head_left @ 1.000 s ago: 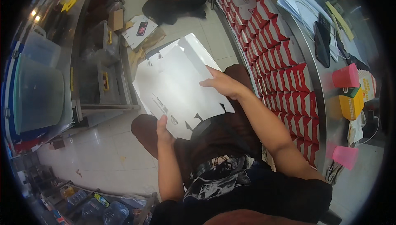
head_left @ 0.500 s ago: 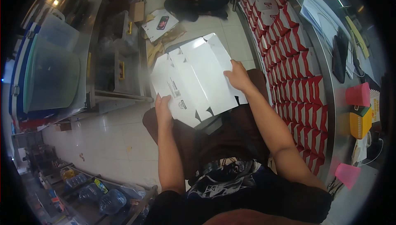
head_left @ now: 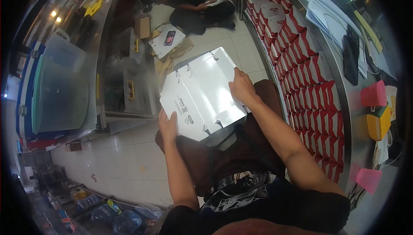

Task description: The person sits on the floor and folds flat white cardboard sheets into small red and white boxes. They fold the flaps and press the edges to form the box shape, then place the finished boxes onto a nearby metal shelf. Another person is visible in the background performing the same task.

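Observation:
A flat, white, glossy cardboard box blank (head_left: 202, 93) with creases, cut flaps and dark print near its left edge lies over my lap. My left hand (head_left: 168, 125) grips its near left edge, thumb on top and fingers hidden beneath. At the right edge my right hand (head_left: 242, 88) holds the sheet the same way, its thumb on the upper face. Under the near edge a grey-white folded piece (head_left: 224, 139) shows in part; I cannot tell what it is.
Rows of folded red-and-white boxes (head_left: 307, 97) are stacked along the right. Ahead, a person (head_left: 200, 7) sits on the floor holding a white sheet. A phone (head_left: 169, 38) lies on white card at the far left. Shelves with large plastic bottles (head_left: 127, 222) stand at lower left.
The box blank has come nearer to me and lies flatter, with both hands still on its edges. My view has shifted a little, showing more of the person ahead.

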`<state>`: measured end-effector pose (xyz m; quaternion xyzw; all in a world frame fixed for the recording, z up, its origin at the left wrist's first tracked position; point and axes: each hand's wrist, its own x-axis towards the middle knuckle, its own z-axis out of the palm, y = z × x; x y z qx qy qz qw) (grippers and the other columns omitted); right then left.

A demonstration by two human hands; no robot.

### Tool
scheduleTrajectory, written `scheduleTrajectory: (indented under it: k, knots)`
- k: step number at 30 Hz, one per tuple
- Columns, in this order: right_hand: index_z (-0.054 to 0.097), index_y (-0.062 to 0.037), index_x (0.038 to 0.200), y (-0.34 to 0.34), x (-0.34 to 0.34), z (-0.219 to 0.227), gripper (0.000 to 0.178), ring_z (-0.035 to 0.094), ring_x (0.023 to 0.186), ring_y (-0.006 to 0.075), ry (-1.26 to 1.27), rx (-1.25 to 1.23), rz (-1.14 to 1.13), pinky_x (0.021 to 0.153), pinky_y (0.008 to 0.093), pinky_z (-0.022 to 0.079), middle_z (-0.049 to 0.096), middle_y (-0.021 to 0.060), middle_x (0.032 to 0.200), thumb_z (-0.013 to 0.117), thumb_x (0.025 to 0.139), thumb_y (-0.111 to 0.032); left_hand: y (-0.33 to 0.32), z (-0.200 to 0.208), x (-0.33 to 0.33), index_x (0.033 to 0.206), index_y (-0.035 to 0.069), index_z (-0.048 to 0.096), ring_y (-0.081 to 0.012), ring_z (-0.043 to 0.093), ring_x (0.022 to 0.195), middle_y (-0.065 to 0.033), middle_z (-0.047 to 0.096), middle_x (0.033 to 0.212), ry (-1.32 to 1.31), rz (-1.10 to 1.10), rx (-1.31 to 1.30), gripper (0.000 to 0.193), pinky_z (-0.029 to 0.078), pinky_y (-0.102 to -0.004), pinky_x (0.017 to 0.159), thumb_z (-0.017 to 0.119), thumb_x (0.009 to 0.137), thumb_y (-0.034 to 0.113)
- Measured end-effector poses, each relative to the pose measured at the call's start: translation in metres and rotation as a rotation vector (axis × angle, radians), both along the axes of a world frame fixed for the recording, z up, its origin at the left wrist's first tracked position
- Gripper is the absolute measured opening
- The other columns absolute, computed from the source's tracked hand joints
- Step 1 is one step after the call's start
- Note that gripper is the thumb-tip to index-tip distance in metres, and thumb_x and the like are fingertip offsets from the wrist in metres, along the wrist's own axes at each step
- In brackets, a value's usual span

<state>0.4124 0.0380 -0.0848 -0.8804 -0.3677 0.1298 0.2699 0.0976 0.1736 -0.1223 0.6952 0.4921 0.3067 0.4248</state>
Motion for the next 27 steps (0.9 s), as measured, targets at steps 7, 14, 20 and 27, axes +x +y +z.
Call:
scheduleTrajectory:
  k: [7,14,20,27]
  knots:
    - [0.058,0.0083,0.124,0.0,-0.003,-0.007,0.042,0.063,0.116,0.0431,-0.068,-0.002,0.028,0.101,0.0497,0.051,0.065,0.0253,0.122,0.069,0.09,-0.012,-0.005,0.012,-0.009,0.131,-0.006,0.063,-0.0189,0.069,0.104,-0.0123,0.072,0.119,0.026,0.045,-0.181,0.035,0.053,-0.0309,0.093,0.067,0.098,0.005]
    - [0.059,0.0074,0.124,0.007,0.011,-0.006,0.043,0.062,0.115,0.0441,-0.013,-0.011,-0.019,0.103,0.0501,0.05,0.065,0.0261,0.121,0.071,0.088,-0.014,-0.003,0.018,-0.01,0.132,-0.006,0.063,-0.0185,0.069,0.101,-0.0127,0.072,0.118,-0.138,0.048,-0.346,0.035,0.054,-0.0315,0.089,0.067,0.098,0.005]
    - [0.06,0.0062,0.126,0.011,0.012,-0.001,0.047,0.059,0.121,0.045,0.032,0.008,-0.114,0.105,0.0503,0.049,0.063,0.0276,0.124,0.073,0.087,-0.017,-0.009,0.006,-0.003,0.132,-0.006,0.062,-0.0197,0.069,0.102,-0.0141,0.072,0.118,-0.118,0.099,-0.222,0.036,0.054,-0.0318,0.09,0.065,0.099,0.007]
    - [0.064,0.0044,0.129,0.017,0.024,0.005,0.051,0.066,0.115,0.036,0.205,0.143,-0.102,0.098,0.044,0.053,0.064,0.025,0.13,0.078,0.084,-0.016,-0.024,-0.002,0.01,0.131,-0.006,0.062,-0.0215,0.068,0.105,-0.0139,0.072,0.119,-0.239,0.248,-0.292,0.037,0.052,-0.0354,0.093,0.061,0.098,0.011]
